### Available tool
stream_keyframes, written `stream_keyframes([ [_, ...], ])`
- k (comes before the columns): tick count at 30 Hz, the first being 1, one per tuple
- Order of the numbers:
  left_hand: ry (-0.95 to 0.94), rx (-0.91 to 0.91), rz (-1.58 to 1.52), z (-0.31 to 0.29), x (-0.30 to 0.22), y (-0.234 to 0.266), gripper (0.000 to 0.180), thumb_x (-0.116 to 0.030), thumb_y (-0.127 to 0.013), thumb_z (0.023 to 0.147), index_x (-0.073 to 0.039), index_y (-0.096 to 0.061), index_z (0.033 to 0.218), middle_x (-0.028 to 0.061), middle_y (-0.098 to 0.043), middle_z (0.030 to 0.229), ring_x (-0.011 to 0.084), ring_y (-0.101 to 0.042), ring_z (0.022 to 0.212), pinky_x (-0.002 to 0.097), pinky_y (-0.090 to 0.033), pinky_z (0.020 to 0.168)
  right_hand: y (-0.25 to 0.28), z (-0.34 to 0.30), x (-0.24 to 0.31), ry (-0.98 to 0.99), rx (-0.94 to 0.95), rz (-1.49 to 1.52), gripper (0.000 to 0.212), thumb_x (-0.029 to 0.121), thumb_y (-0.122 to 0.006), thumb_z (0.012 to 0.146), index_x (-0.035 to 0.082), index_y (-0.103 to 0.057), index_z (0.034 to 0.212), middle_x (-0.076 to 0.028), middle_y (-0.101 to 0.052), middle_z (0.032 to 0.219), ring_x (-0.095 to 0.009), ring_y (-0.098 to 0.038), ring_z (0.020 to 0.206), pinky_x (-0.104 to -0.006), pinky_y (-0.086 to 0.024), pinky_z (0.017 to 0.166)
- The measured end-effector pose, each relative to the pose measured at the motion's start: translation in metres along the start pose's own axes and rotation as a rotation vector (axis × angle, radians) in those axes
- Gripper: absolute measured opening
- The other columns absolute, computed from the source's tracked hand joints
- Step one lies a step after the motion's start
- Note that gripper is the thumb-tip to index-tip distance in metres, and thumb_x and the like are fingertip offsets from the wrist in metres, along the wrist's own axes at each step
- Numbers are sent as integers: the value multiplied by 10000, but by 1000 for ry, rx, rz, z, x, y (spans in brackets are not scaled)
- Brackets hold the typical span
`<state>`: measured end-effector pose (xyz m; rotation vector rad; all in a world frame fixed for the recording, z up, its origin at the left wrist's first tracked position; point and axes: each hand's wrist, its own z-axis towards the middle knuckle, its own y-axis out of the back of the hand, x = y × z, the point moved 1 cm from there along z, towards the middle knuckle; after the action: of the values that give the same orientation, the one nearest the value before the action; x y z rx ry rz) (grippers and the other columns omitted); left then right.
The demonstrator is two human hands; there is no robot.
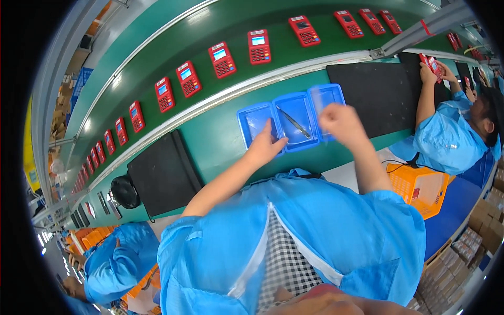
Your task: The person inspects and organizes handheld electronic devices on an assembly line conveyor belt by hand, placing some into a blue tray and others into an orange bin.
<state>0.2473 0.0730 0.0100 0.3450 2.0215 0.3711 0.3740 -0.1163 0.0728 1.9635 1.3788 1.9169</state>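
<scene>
Blue three-compartment tray (294,96) sits on the green worktop (212,137), right in front of the person. Far side: aluminium rail (231,86) borders the worktop, with the conveyor belt (205,29) and its row of red card terminals (259,47) beyond. The tray's far right corner is nearer that rail than its left end is. Right side: black mat (375,92) starts just beside the tray, so little sideways room there. Left side: wider strip of green between the tray and the other black mat (164,173). Near side: only a narrow strip before the person's blue jacket (210,247).

Left hand (264,147) is at the near part of the left compartment; index finger extended into it, thumb apart and pointing toward the middle one. Can't confirm fingertip contact. Right hand (338,121) is over the right compartment, fingers curled in, motion-blurred; can't tell if they're closed on anything. Metal tweezers (294,122) lie diagonally in the middle compartment, between the hands, neither touching them.
</scene>
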Motion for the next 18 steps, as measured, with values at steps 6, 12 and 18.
stream_keyframes([
  [6, 20, 34, 4, -3, -5, 5, 790, -220, -625, 775, 67, -149, 1337, 145, -585, 686, 190, -569, 606, 290, -452, 567, -67, 19, 15, 40, 127, -444, 169, 192, -580, 746, 28, -603, 711, -164, -614, 729, -348, -592, 720, -427, -477, 632],
  [12, -60, -13, -34, -18, 8, 18, 721, -188, -620, 781, 26, -219, 1341, 118, -582, 694, 171, -564, 610, 276, -451, 578, -41, 12, 2, 64, -186, -109, 143, 181, -596, 773, 39, -592, 794, -158, -604, 762, -330, -589, 725, -396, -469, 631],
  [18, -202, -418, 239, -31, 25, 51, 641, -187, -633, 746, 12, -331, 1274, 187, -586, 858, 316, -585, 735, 370, -472, 655, -42, -12, 5, -103, -191, -353, 287, 260, -633, 748, -11, -570, 818, -175, -610, 790, -336, -592, 747, -401, -473, 664],
])
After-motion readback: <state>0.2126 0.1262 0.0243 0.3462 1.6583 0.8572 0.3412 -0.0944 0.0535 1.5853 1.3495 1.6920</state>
